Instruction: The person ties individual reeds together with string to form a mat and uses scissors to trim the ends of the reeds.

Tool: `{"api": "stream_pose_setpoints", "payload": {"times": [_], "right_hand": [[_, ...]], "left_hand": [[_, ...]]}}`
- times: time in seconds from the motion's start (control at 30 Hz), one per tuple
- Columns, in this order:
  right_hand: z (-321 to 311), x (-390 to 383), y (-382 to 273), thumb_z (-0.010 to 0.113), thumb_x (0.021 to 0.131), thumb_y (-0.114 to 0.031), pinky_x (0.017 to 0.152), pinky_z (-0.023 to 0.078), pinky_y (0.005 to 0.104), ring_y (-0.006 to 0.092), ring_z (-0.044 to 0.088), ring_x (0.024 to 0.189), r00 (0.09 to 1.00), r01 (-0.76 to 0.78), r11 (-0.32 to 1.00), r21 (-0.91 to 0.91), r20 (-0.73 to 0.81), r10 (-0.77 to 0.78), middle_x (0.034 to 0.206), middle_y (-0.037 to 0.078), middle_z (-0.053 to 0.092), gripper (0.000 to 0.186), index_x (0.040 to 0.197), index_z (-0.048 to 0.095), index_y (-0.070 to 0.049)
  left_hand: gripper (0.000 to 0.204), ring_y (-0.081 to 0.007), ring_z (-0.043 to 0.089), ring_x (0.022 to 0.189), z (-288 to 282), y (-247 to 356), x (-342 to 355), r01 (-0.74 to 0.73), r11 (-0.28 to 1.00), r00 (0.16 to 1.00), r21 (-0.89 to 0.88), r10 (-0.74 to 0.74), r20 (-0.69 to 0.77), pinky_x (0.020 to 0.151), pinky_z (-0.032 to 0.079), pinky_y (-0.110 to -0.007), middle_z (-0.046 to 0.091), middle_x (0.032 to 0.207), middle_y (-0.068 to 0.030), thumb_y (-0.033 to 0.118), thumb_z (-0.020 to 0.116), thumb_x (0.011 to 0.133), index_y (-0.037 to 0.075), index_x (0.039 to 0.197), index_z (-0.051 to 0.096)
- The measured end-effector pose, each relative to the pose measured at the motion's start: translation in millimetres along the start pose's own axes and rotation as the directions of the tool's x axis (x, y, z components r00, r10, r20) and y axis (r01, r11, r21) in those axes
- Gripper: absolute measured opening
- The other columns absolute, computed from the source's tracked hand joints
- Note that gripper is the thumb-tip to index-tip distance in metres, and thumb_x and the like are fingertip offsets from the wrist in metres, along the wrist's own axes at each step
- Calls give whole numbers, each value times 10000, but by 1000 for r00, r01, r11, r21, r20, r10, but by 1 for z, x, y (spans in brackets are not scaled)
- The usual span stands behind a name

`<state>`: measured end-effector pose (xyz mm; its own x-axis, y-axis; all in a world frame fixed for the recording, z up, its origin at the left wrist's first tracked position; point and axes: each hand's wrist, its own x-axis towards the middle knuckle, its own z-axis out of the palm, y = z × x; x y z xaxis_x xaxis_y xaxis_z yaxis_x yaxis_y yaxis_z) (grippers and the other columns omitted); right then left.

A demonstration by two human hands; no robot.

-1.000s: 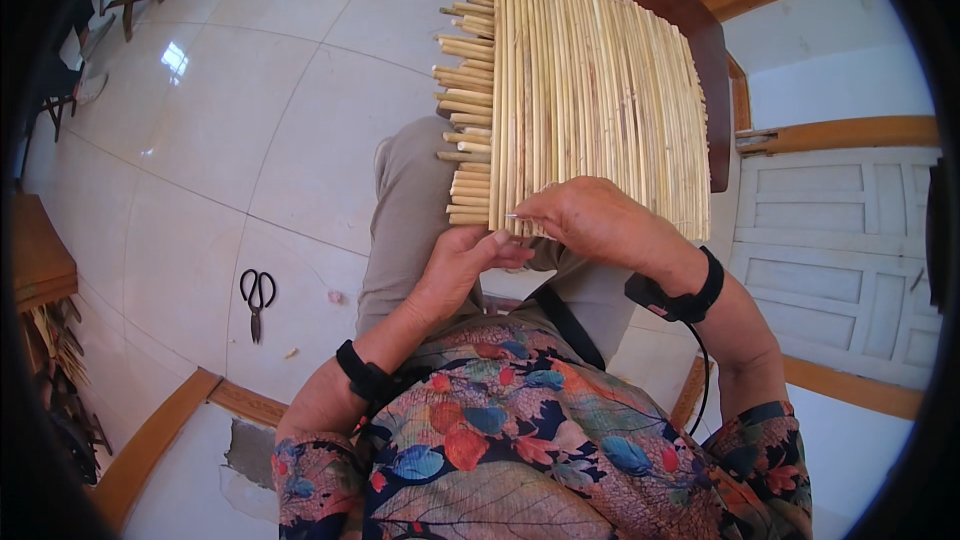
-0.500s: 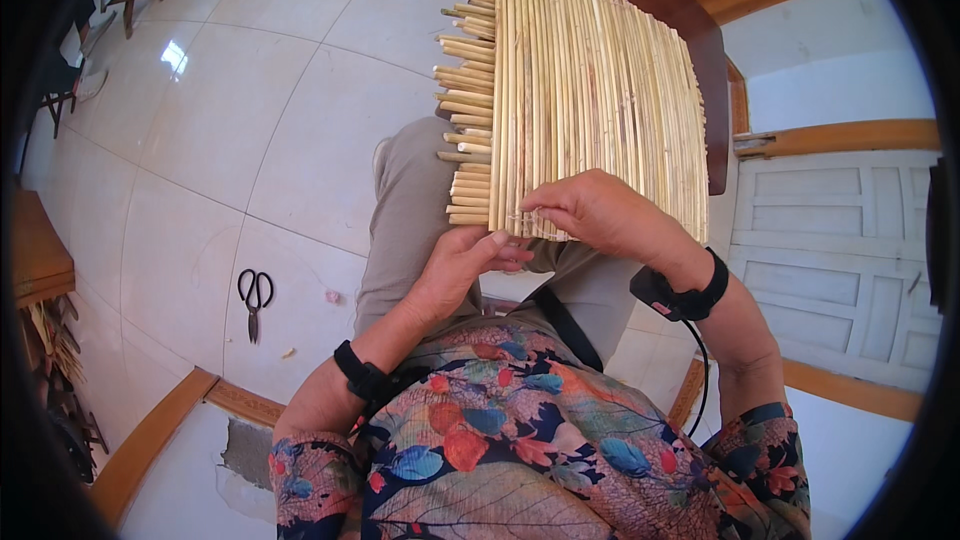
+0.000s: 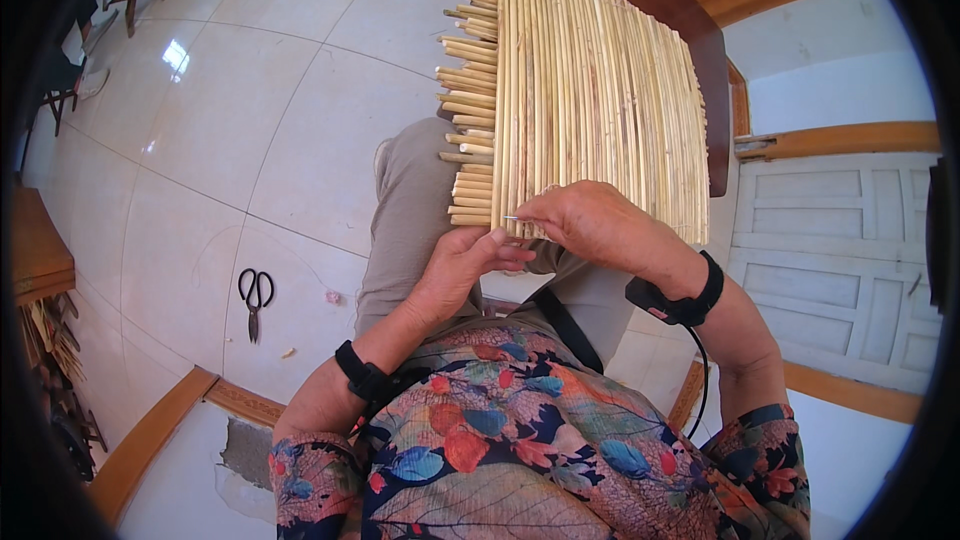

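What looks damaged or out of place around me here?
At lower left, the white wall has a rough grey patch, as if its surface had flaked off. Black scissors and a pink scrap lie loose on the tiled floor. Stalk ends jut unevenly left of the stalk mat.

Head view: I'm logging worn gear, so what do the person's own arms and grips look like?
The short sleeves carry a multicoloured leaf print. The left grip, ungloved, has a black wristband with a small unit; the right grip, also ungloved, has a bulkier black wrist device with a black cable.
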<state>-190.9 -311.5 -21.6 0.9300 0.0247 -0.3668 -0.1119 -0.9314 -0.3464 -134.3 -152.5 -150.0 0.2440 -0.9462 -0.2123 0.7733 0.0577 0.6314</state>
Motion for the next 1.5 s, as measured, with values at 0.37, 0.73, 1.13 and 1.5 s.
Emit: {"api": "stream_pose_setpoints", "payload": {"times": [0.37, 0.73, 1.13, 1.5], "right_hand": [[-3, 2, -2, 532, 788, -119, 638, 490, 409, 335, 618, 739, 1000, 16, 1000, -1, 10, -16, 765, 186, 621, 187, 914, 651, -50], [-3, 3, -4, 533, 766, -113, 639, 488, 407, 342, 618, 740, 998, -10, 997, -74, 65, 14, 753, 183, 618, 155, 859, 644, -57], [-8, 4, -10, 555, 783, -103, 662, 489, 391, 329, 610, 761, 987, -85, 995, -57, 135, 92, 846, 155, 634, 216, 973, 641, -48], [-24, 19, -35, 589, 686, -94, 591, 494, 392, 329, 621, 694, 971, 52, 945, -324, 239, 28, 705, 183, 611, 115, 766, 632, -23]], "left_hand": [[341, -227, 597, 981, -1, 0, 0, 6, 1000, 1000, 20, -6, 5, 854, 471, -349, 601, 1053, -126, 228, 395, 958, -39, 1145, 497], [350, -228, 594, 988, -1, -1, 1, 1, 1000, 1000, 21, -1, 15, 855, 472, -347, 597, 1059, -129, 228, 404, 953, -46, 1154, 488], [301, -215, 622, 929, 3, 1, 2, -9, 999, 999, 39, 11, -46, 841, 488, -325, 624, 992, -132, 191, 457, 931, -50, 1094, 534], [267, -170, 623, 856, 4, 1, 3, -7, 994, 998, 112, 15, -69, 818, 493, -306, 634, 942, -97, 186, 500, 914, -47, 1018, 579]]}}
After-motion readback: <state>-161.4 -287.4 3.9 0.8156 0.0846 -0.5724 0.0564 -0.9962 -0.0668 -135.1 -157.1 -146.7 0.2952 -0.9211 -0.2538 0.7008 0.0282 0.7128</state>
